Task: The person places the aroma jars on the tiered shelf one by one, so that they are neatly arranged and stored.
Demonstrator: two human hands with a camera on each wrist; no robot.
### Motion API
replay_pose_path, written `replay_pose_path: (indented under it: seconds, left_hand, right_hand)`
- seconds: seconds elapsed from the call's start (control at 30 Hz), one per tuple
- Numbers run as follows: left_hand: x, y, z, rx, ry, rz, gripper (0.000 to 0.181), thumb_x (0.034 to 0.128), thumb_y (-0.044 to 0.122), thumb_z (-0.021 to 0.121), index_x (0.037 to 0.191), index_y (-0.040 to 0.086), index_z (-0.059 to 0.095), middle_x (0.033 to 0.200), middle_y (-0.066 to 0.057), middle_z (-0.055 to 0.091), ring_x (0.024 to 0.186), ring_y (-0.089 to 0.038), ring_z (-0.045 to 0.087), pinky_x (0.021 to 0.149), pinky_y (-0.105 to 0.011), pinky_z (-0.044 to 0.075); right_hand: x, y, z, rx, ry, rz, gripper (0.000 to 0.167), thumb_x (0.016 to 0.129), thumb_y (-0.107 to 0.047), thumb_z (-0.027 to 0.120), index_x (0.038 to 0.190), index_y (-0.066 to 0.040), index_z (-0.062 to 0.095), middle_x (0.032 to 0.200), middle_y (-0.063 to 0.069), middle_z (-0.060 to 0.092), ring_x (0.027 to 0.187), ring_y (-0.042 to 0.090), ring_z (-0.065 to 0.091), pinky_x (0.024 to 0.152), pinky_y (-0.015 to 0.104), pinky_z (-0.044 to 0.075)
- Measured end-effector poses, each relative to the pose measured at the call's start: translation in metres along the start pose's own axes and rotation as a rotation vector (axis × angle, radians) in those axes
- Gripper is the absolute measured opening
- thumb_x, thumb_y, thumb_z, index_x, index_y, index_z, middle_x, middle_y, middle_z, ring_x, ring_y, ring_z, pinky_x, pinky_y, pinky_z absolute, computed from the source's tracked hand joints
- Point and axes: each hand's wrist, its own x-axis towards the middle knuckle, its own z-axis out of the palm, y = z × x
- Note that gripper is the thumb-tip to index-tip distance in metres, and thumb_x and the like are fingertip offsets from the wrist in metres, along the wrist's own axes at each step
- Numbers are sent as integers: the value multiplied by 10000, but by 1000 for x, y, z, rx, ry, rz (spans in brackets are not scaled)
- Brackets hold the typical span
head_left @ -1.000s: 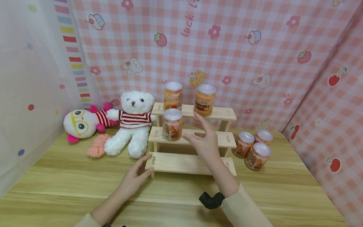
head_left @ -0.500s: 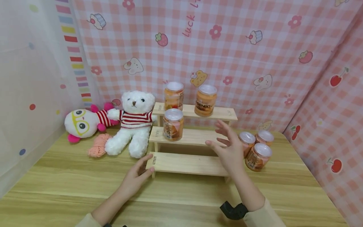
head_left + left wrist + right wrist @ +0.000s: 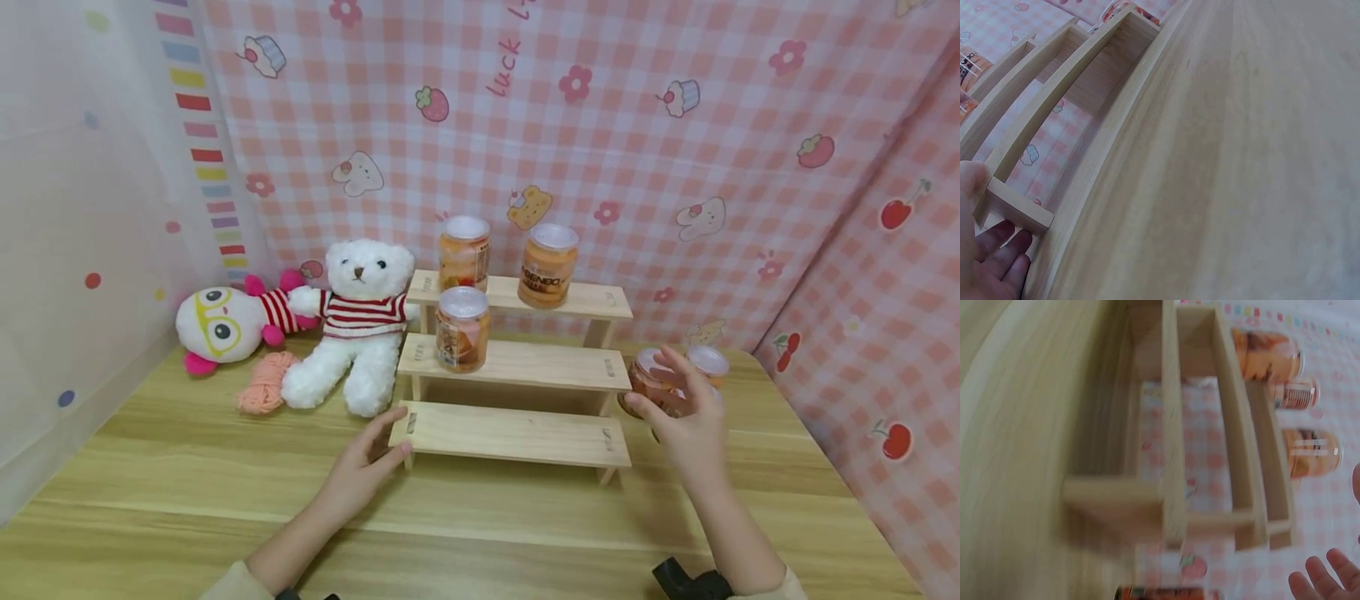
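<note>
Rightward from the top shelf, past the wooden stand (image 3: 517, 437), my right hand (image 3: 693, 425) has moved; its thumb and fingers are spread in front of clustered jars (image 3: 642, 383) on the table (image 3: 465, 533). My left hand (image 3: 358, 468) grips the stand's lowest left end. Two upright jars (image 3: 548, 271) top it, with another jar (image 3: 462, 337) mid-tier, left; a white bear (image 3: 363, 333) sits beyond.

"Luck" on cloth (image 3: 517, 142), "ENBO" on jar (image 3: 547, 268)
</note>
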Motion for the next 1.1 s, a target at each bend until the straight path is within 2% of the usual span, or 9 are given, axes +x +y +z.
replay_pose_path:
  seconds: [0.17, 0.37, 0.47, 0.63, 0.8, 0.93, 1.1]
  left_hand:
    - [0, -1, 0, -9, 0, -2, 495, 945, 194, 630, 1393, 55, 471, 1487, -174, 348, 1345, -346, 307, 1080, -447, 282]
    - [0, -1, 1, -8, -2, 5, 496, 947, 196, 627, 1395, 55, 468, 1488, -176, 346, 1346, -347, 304, 1081, -452, 281]
    - [0, -2, 1, -6, 0, 8, 492, 947, 187, 628, 1392, 50, 470, 1485, -178, 350, 1345, -347, 307, 1080, -449, 281]
    - [0, -3, 1, -9, 2, 11, 489, 946, 176, 627, 1389, 41, 471, 1483, -183, 352, 1345, -344, 306, 1080, -430, 275]
    - [0, -3, 1, -2, 4, 10, 488, 946, 186, 629, 1388, 48, 474, 1484, -177, 353, 1341, -346, 314, 1077, -444, 286]
    - [0, -2, 1, 3, 7, 7, 485, 946, 193, 630, 1386, 55, 478, 1481, -172, 360, 1337, -346, 321, 1077, -448, 290]
    - [0, -1, 1, 7, 11, 9, 479, 945, 193, 630, 1383, 62, 484, 1480, -166, 364, 1336, -342, 327, 1077, -441, 294]
  right_hand:
    - [-1, 11, -18, -50, 46, 64, 655, 749, 119, 753, 1344, -47, 537, 1184, -39, 602, 1015, 71, 580, 816, 137, 495]
    - [0, 32, -38, -89, 96, 89, 697, 731, 135, 761, 1357, -78, 538, 1135, -145, 591, 1071, 77, 559, 856, 137, 467]
    - [-1, 44, -47, -130, 107, 140, 717, 725, 100, 786, 1367, -91, 532, 1140, -106, 596, 1090, 59, 542, 890, 136, 448]
    - [-3, 58, -56, -193, 81, 225, 731, 743, 36, 801, 1396, -90, 497, 1269, 68, 583, 1131, 73, 519, 948, 170, 428]
    - [-6, 70, -61, -233, 37, 223, 724, 772, -1, 790, 1413, -53, 460, 1350, 166, 512, 1152, 45, 479, 943, 146, 417]
    - [-9, 80, -62, -221, -5, 221, 716, 804, -28, 770, 1431, -47, 425, 1339, 185, 489, 1143, 41, 474, 868, 81, 425]
    - [-11, 87, -62, -193, -57, 243, 719, 841, -48, 739, 1451, -13, 361, 1361, 205, 438, 1101, 24, 458, 829, 54, 421]
